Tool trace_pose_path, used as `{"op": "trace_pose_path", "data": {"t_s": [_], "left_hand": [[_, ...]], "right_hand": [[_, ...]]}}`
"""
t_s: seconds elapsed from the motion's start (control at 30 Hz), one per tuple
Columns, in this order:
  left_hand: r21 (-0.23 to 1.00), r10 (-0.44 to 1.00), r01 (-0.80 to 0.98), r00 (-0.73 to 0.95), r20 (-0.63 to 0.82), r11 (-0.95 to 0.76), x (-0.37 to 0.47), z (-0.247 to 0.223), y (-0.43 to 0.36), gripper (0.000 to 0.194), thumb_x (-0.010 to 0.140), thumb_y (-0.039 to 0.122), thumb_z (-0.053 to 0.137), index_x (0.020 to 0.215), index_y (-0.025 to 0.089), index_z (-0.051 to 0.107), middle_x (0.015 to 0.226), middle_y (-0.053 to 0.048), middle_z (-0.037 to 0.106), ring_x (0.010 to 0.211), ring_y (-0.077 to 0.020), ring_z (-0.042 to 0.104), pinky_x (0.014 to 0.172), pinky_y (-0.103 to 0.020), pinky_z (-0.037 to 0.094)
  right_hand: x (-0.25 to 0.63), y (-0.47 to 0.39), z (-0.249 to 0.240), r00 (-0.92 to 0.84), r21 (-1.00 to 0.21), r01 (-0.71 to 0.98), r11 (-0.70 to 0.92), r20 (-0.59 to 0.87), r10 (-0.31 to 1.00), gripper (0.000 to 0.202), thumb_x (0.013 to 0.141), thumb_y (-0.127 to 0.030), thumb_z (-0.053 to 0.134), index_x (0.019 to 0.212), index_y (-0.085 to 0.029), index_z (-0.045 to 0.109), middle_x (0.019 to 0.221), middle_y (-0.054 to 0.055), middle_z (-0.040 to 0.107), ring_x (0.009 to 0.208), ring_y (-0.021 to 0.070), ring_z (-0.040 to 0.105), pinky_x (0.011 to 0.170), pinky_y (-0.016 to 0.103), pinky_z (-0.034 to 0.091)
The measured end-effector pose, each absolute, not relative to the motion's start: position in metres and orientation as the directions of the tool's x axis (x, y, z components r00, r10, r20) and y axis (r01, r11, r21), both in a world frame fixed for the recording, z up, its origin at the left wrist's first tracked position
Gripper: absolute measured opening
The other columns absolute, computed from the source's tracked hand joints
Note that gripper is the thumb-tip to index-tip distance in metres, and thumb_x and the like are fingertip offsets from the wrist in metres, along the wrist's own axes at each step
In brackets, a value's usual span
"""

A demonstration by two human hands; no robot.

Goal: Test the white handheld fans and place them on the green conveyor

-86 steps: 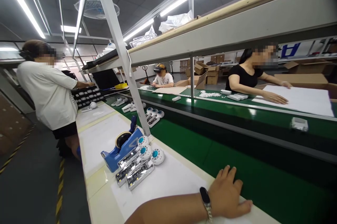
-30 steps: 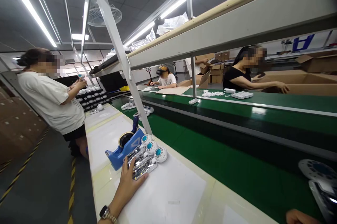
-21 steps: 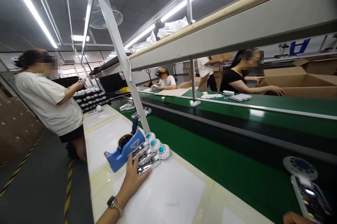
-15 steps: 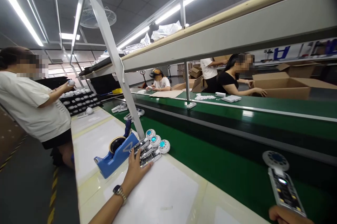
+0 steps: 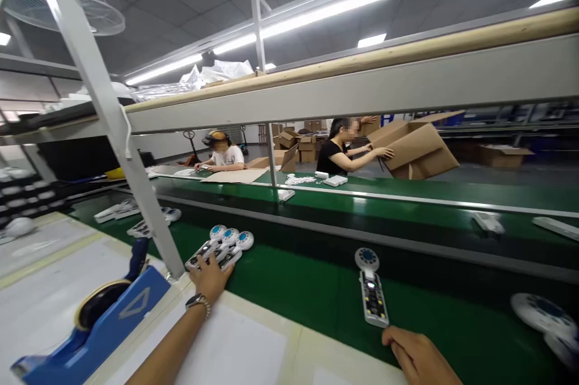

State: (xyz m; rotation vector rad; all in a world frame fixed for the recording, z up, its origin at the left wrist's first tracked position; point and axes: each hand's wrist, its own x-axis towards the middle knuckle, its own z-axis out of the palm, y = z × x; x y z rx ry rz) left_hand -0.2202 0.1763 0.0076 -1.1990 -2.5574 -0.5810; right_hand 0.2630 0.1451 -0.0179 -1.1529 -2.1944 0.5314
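Pushed onto the green belt, three light, rigid devices sit under the left hand's spread fingers; right hand open beside another device.

1. Lighting: bright, even, from the ceiling tube lights.
2. Glare: pale reflections lie on the far edge of the green conveyor belt.
3. Shadows: soft, deepest under the overhead shelf.
4. Distortion: wide-angle bending; straight rails bow toward the frame edges.
5. Blur: motion smear at the left and right edges; the centre is sharper.
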Motion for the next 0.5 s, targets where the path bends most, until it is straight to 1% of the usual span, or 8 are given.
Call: {"op": "trace_pose_path", "data": {"t_s": [0.1, 0.17, 0.2, 0.27, 0.3, 0.37, 0.43, 0.5], "left_hand": [[0.249, 0.647, 0.788, -0.608, 0.461, 0.563, -0.218, 0.004, 0.175, 0.07, 0.079, 0.051, 0.038, 0.129, 0.003, 0.039, 0.14, -0.033, 0.022, 0.128, -0.0525, 0.019, 0.094, -0.064, 0.024], [0.211, 0.636, 0.828, -0.54, 0.552, 0.52, -0.211, 0.002, 0.171, 0.067, 0.083, 0.048, 0.03, 0.13, -0.001, 0.037, 0.141, -0.033, 0.019, 0.13, -0.0506, 0.015, 0.097, -0.064, 0.02], [0.174, 0.649, 0.861, -0.48, 0.59, 0.478, -0.206, 0.001, 0.17, 0.067, 0.084, 0.046, 0.027, 0.131, -0.001, 0.036, 0.142, -0.033, 0.018, 0.131, -0.0491, 0.014, 0.098, -0.063, 0.019], [0.086, 0.712, 0.934, -0.322, 0.623, 0.347, -0.194, -0.001, 0.168, 0.066, 0.085, 0.045, 0.025, 0.132, 0.0, 0.036, 0.144, -0.029, 0.018, 0.134, -0.0448, 0.012, 0.101, -0.061, 0.017], [0.051, 0.754, 0.962, -0.242, 0.61, 0.267, -0.187, -0.003, 0.168, 0.065, 0.084, 0.045, 0.026, 0.132, 0.002, 0.037, 0.145, -0.027, 0.019, 0.135, -0.0425, 0.013, 0.103, -0.06, 0.017], [0.027, 0.824, 0.993, -0.113, 0.554, 0.118, -0.17, -0.006, 0.168, 0.065, 0.083, 0.047, 0.03, 0.132, 0.005, 0.04, 0.147, -0.022, 0.02, 0.136, -0.0383, 0.014, 0.105, -0.056, 0.017], [0.083, 0.887, 0.996, -0.053, 0.46, 0.017, -0.149, -0.007, 0.169, 0.067, 0.083, 0.051, 0.033, 0.133, 0.008, 0.039, 0.149, -0.019, 0.019, 0.137, -0.0356, 0.015, 0.107, -0.053, 0.019], [0.203, 0.948, 0.979, -0.03, 0.317, -0.037, -0.122, -0.007, 0.168, 0.07, 0.082, 0.054, 0.034, 0.135, 0.007, 0.037, 0.149, -0.018, 0.018, 0.137, -0.0332, 0.017, 0.107, -0.05, 0.023]], "right_hand": [[0.277, 0.155, -0.022, -0.304, -0.582, 0.624, 0.521, 0.434, 0.848, 0.027, 0.085, -0.022, 0.035, 0.092, -0.022, 0.06, 0.066, 0.001, 0.061, 0.054, 0.0154, 0.057, 0.055, 0.025, 0.045], [0.299, 0.166, -0.022, -0.067, -0.59, 0.674, 0.445, 0.551, 0.832, 0.026, 0.083, -0.024, 0.037, 0.099, -0.019, 0.057, 0.075, 0.004, 0.062, 0.06, 0.0167, 0.059, 0.06, 0.026, 0.046], [0.313, 0.172, -0.021, 0.078, -0.596, 0.704, 0.386, 0.605, 0.792, 0.027, 0.081, -0.024, 0.038, 0.101, -0.018, 0.055, 0.081, 0.006, 0.062, 0.067, 0.0186, 0.06, 0.064, 0.028, 0.047], [0.345, 0.182, -0.018, 0.349, -0.614, 0.753, 0.237, 0.678, 0.647, 0.03, 0.076, -0.024, 0.039, 0.1, -0.014, 0.053, 0.088, 0.011, 0.061, 0.081, 0.0246, 0.059, 0.074, 0.034, 0.046], [0.362, 0.185, -0.016, 0.426, -0.618, 0.768, 0.167, 0.688, 0.588, 0.031, 0.074, -0.024, 0.039, 0.099, -0.012, 0.053, 0.09, 0.013, 0.06, 0.086, 0.0278, 0.058, 0.079, 0.038, 0.045], [0.388, 0.187, -0.012, 0.542, -0.642, 0.766, 0.015, 0.659, 0.522, 0.035, 0.073, -0.026, 0.039, 0.1, -0.009, 0.054, 0.093, 0.017, 0.059, 0.092, 0.0333, 0.055, 0.084, 0.043, 0.041], [0.402, 0.185, -0.011, 0.636, -0.682, 0.722, -0.115, 0.589, 0.498, 0.041, 0.077, -0.03, 0.039, 0.106, -0.005, 0.054, 0.099, 0.02, 0.059, 0.095, 0.0366, 0.053, 0.085, 0.045, 0.04], [0.403, 0.183, -0.011, 0.685, -0.694, 0.686, -0.219, 0.516, 0.514, 0.05, 0.081, -0.035, 0.036, 0.114, -0.001, 0.05, 0.105, 0.024, 0.058, 0.097, 0.039, 0.053, 0.085, 0.047, 0.04]]}}
